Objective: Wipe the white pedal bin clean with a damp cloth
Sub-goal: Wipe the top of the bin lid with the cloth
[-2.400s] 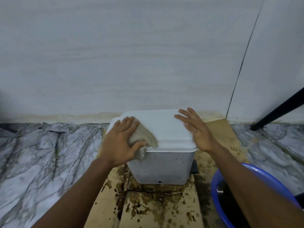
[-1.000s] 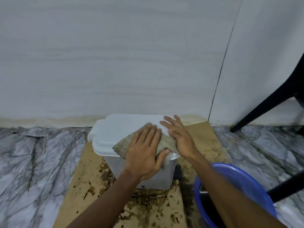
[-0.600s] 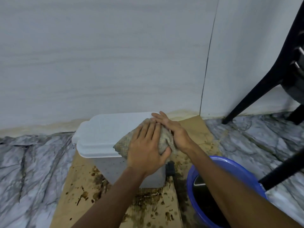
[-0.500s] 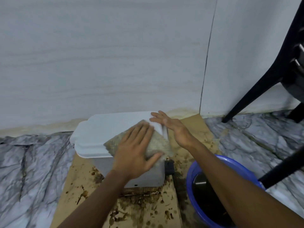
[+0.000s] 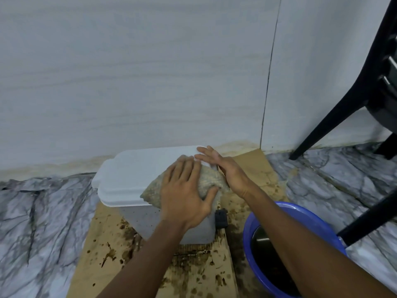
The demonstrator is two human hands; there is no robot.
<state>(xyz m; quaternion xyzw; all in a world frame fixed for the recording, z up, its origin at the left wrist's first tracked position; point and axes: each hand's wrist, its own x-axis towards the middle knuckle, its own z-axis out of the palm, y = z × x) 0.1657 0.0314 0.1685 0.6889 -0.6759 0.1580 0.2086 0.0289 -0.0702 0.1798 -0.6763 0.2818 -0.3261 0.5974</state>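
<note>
The white pedal bin [image 5: 137,175] stands on stained cardboard against the wall, its lid down and its black pedal [image 5: 221,218] at the right side. A damp beige cloth [image 5: 206,181] lies on the right front part of the lid. My left hand [image 5: 184,194] presses flat on the cloth, thumb hooked over its right edge. My right hand [image 5: 225,168] rests with fingers spread on the lid's right edge, touching the cloth from the side.
Brown-spattered cardboard [image 5: 111,244] covers the marble floor [image 5: 43,211] under the bin. A blue basin [image 5: 300,214] of dark water sits at the lower right. Black chair legs [image 5: 326,125] stand at the right. The wall is right behind the bin.
My left hand has slid the cloth from the lid's left corner across to its right side. The right hand stayed on the right edge. My view turned right, showing the chair.
</note>
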